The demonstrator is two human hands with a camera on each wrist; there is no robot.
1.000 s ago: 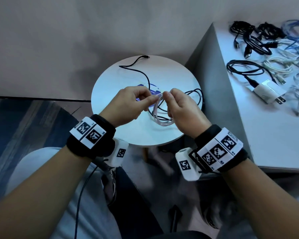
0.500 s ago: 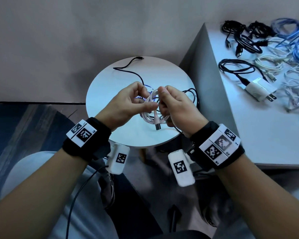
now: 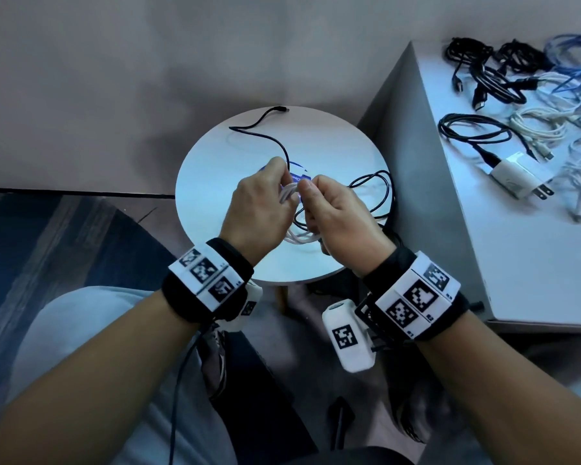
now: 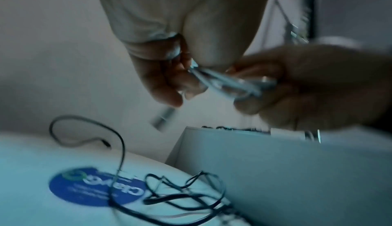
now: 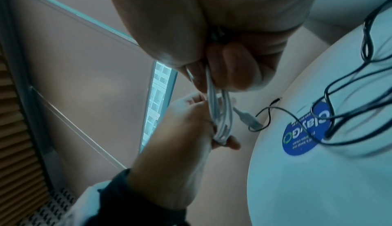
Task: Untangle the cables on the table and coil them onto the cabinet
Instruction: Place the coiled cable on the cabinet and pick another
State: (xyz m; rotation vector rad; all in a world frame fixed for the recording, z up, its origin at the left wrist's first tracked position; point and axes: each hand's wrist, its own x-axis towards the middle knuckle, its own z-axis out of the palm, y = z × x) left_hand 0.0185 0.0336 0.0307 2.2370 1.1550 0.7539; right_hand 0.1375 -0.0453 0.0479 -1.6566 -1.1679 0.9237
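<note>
White cable [image 3: 294, 196], gathered into several loops, is held in the air above a round white table [image 3: 215, 209]. The left hand [image 3: 255, 209] pinches one end of the bundle; the right hand [image 3: 336, 216] curls its fingers around the other. A silver plug [image 5: 250, 120] dangles from the bundle. A black cable [image 3: 373, 196] lies tangled on the table across a blue sticker [image 4: 95, 187]. More cables rest on the grey cabinet [image 3: 517, 263] to the right.
</note>
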